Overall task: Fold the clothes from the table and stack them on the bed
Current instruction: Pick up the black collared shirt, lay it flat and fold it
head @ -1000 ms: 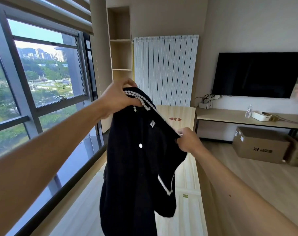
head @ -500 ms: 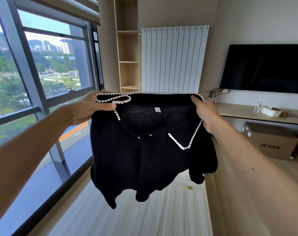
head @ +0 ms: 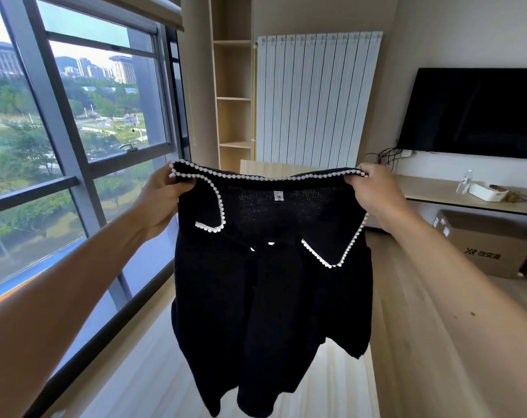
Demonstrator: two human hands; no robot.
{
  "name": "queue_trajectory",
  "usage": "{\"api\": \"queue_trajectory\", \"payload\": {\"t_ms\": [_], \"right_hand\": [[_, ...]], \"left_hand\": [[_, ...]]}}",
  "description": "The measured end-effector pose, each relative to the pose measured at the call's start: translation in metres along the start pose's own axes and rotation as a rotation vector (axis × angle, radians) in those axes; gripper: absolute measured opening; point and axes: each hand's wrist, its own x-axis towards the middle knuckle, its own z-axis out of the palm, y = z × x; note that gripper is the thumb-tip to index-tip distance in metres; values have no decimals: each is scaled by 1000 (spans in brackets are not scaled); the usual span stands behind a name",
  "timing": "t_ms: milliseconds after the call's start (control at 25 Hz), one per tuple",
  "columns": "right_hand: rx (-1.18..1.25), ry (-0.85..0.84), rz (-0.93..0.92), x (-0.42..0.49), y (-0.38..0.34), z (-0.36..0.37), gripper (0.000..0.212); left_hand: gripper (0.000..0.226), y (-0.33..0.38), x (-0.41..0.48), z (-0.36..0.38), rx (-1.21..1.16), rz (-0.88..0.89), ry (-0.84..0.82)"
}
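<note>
A large window (head: 75,146) fills the left side, looking out on trees and distant city buildings. In front of it a bare left arm reaches forward. The left hand (head: 162,203) has its fingers curled and pinches the left end of a garment's top edge.

The garment is a black knit top (head: 271,297), held up in the air at the centre of the view, spread wide between both hands and hanging freely below them. A line of small white beads runs along its top edge and around the two collar flaps, which fold down towards the viewer. A small white label (head: 278,195) sits at the middle of the neckline. Beneath the hanging hem lies a pale striped surface (head: 153,381); the top does not touch it.

Behind the top stand a tall open wooden shelf niche (head: 233,101) and, just right of it, a white ribbed radiator (head: 313,98).

The right hand (head: 376,200) grips the right end of the beaded edge, fingers curled round the fabric.

Further right, a dark television (head: 473,113) hangs on the wall. Below it, a long wooden shelf (head: 431,191) carries a water bottle (head: 464,181) and a white tray (head: 488,191). A cardboard box (head: 485,242) sits on the floor underneath.
</note>
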Motion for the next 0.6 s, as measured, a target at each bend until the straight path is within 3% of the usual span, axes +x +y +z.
{"api": "queue_trajectory", "payload": {"t_ms": [80, 200, 320, 480, 600], "right_hand": [[85, -49, 72, -8, -1, -2, 22], [234, -207, 185, -22, 1, -8, 12], [166, -351, 233, -28, 19, -4, 20], [80, -447, 300, -44, 63, 25, 25], [-1, -598, 341, -67, 100, 41, 29]], "left_hand": [[22, -9, 0, -1, 34, 15, -5], [24, -23, -1, -3, 271, 104, -27], [13, -52, 2, -7, 479, 64, 8], [24, -106, -7, 3, 610, -102, -17], [24, -136, -35, 13, 783, -15, -105]]}}
